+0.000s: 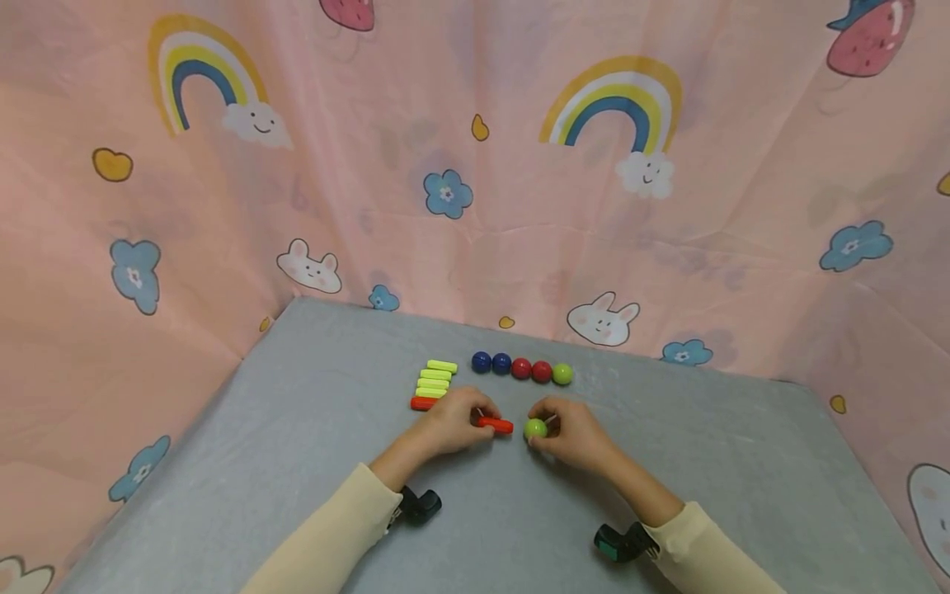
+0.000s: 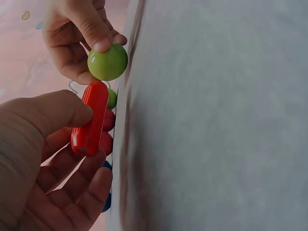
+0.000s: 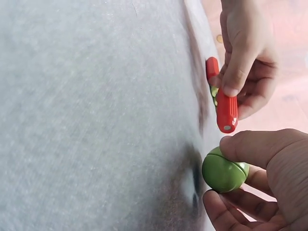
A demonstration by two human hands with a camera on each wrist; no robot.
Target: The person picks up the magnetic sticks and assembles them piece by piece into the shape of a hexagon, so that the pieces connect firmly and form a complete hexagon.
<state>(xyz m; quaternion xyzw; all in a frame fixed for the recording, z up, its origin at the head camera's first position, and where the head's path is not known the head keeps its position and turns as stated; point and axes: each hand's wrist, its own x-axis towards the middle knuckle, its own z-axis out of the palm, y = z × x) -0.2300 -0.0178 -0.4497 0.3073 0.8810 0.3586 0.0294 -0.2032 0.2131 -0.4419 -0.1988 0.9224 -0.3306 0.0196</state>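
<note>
Here, the left hand (image 1: 454, 421) pinches a red stick (image 1: 500, 426) lengthwise left to right, just left of the green ball (image 1: 534, 429) the right hand (image 1: 577, 434) pinches.

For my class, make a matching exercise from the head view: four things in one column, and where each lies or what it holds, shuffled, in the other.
Column one
1. Left hand
2. Right hand
3. Red balls
4. Yellow sticks

Column two
A. Holds a green ball
B. Lie to the left of the blue balls
C. Holds a red stick
D. Lie just right of the blue balls

Pairs: 1-C, 2-A, 3-D, 4-B
</note>
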